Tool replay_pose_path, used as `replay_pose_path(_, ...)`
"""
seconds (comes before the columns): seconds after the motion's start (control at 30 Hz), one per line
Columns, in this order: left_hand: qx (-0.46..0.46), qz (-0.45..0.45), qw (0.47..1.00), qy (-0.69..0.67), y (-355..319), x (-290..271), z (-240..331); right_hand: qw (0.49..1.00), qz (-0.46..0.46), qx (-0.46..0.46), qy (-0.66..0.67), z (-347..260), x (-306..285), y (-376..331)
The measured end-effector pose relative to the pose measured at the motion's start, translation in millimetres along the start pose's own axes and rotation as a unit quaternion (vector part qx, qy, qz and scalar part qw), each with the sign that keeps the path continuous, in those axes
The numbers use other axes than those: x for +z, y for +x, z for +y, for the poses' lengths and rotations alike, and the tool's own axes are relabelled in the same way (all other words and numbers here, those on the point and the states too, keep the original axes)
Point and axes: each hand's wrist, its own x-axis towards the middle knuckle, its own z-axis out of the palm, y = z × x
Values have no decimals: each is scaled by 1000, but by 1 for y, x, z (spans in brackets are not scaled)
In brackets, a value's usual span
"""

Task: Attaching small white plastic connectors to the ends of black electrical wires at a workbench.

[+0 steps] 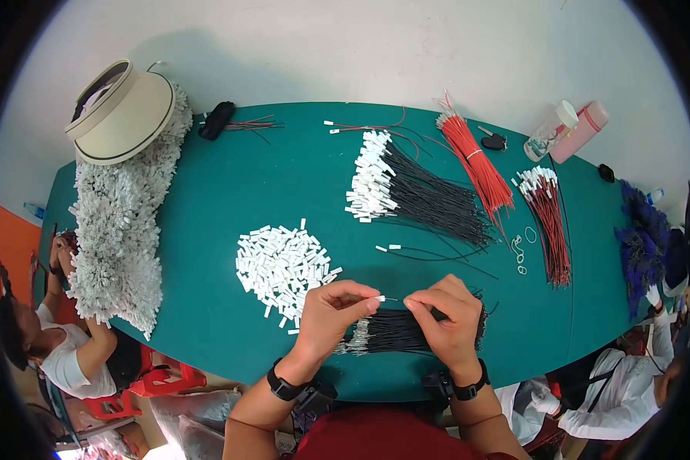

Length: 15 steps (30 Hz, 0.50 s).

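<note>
My left hand (323, 318) pinches a small white connector housing (379, 298) between thumb and fingertips. Facing it, my right hand (451, 318) is closed in a pinch on a thin wire (392, 299), whose end points at the housing; whether it is inside cannot be made out. Beneath both hands lies a bundle of black wires (397, 331) with bare metal terminals at its left end. A heap of loose white housings (277, 267) sits left of my left hand. Farther off, black wires with white housings (429, 195) lie stacked, and a few loose ones (429, 254) rest nearer.
Rightward on the green table (207, 199) lie a tied red wire bundle (477, 165), dark red wires (548, 230), rubber bands (520, 253), a key (494, 140) and bottles (583, 132). A visor hat (126, 115) tops a white connector pile (119, 245). People sit at both sides.
</note>
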Motion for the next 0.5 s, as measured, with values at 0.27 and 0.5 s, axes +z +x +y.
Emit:
replay_pose_path(0.27,11,0,1000,5,-1,1,0,1000,-12,-17,-7,0,1,-1)
replay_pose_path(0.5,60,-21,997,54,-2,2,-2,999,-8,-35,-25,-3,4,-1)
